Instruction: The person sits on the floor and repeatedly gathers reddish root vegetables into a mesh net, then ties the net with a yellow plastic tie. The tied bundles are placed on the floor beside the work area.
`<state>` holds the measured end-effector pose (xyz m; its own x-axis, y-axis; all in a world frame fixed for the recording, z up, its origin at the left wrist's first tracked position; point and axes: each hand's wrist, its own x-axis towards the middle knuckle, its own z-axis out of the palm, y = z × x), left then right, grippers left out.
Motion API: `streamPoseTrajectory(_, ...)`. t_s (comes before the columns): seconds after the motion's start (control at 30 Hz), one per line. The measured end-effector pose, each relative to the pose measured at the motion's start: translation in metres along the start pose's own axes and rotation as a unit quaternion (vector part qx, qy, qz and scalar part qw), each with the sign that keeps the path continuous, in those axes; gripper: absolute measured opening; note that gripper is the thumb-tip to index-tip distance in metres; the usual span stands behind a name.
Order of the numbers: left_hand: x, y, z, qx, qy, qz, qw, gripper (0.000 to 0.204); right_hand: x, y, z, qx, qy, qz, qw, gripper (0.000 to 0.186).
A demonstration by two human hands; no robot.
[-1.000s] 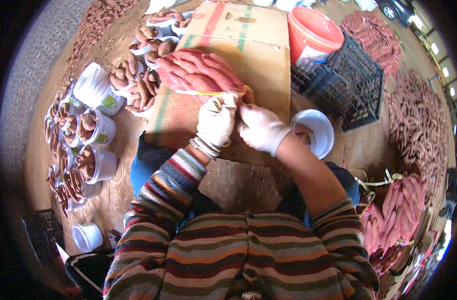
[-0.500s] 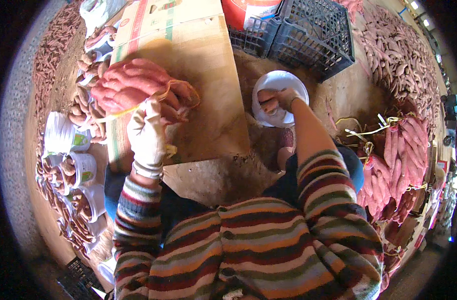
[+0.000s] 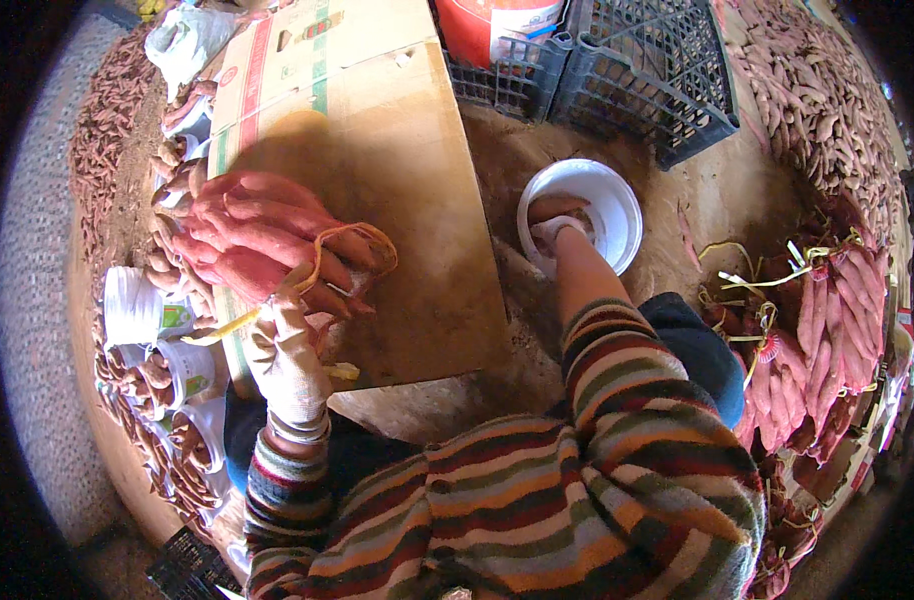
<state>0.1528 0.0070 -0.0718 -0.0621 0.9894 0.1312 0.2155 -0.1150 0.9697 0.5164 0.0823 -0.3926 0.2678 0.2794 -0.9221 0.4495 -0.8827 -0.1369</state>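
A red mesh bag [image 3: 252, 225] full of sweet potatoes lies on a cardboard box, its mouth toward the right and edged with an orange-yellow drawstring [image 3: 325, 240]. At the near edge of the mouth, my left hand [image 3: 285, 350], in a pale glove, is closed on the bag. Right of the box stands a white bucket [image 3: 633, 225]. My right hand [image 3: 554, 232] is down inside it, next to a sweet potato [image 3: 559, 206]. The bucket's shadow and my wrist hide the fingers, so whether they grip anything cannot be made out.
The cardboard box [image 3: 417, 130] fills the space ahead. Black plastic crates [image 3: 642, 85] and a red bucket [image 3: 477, 30] stand beyond. At left are several white buckets [image 3: 185, 370] of sweet potatoes; at right, filled red mesh bags [image 3: 842, 320] and a large sweet potato heap [image 3: 827, 110].
My right hand has gone deeper into the white bucket, toward its near left side. The mesh bag has settled flatter on the box, with my left hand still at its mouth. The view has shifted slightly.
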Motion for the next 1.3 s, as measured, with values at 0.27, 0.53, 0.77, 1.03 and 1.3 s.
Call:
streamPoseTrajectory(0.27, 0.003, 0.006, -0.002, -0.093, -0.080, -0.030, 0.992, 0.034, -0.001, 0.026, 0.005, 0.431, -0.050, -0.112, 0.894, 0.019)
streamPoseTrajectory(0.53, -0.006, -0.009, -0.012, -0.162, -0.048, -0.002, 0.986, 0.025, -0.136, 0.032, -0.047, 0.643, -0.182, -0.212, 0.713, 0.024)
streamPoseTrajectory(0.77, -0.002, -0.023, -0.012, -0.169, -0.061, 0.039, 0.983, 0.022, -0.281, 0.032, -0.066, 0.349, -0.092, -0.461, 0.811, 0.025)
streamPoseTrajectory(1.03, -0.003, -0.029, -0.003, -0.140, -0.001, 0.061, 0.988, 0.027, -0.395, 0.009, 0.001, 0.089, -0.207, -0.471, 0.853, 0.031)
streamPoseTrajectory(1.3, -0.003, -0.015, -0.003, 0.044, 0.071, 0.186, 0.979, 0.030, -0.399, -0.052, 0.056, 0.135, -0.163, -0.507, 0.836, 0.045)
